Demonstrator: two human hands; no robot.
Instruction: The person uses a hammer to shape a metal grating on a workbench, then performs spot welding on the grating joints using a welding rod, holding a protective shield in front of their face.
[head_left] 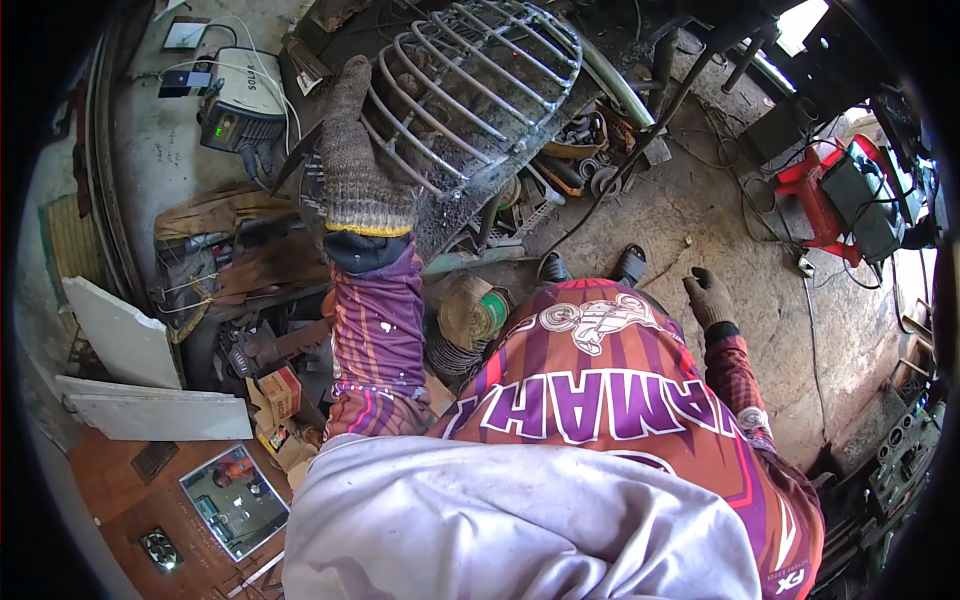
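A curved grille of bent metal rods (505,125), like a basket or chair back, lies on a dark, dirty work surface (450,215) at the top middle. My left hand (365,165), in a grey-brown knit glove with a yellow cuff edge, reaches forward to the grille's left end. Its fingers point away from me, stretched out along the rod ends; whether they touch the rods is hard to tell. Over the concrete floor to the right hangs my right hand (708,297), also gloved, its fingers loosely apart with nothing in them.
A white welding machine (245,95) with cables stands at the far left. Below the bench are coiled wire (455,355) and cardboard boxes (280,395). White panels (155,415) lean at left. A red plastic stool (808,200) and loose cables (815,330) occupy the right.
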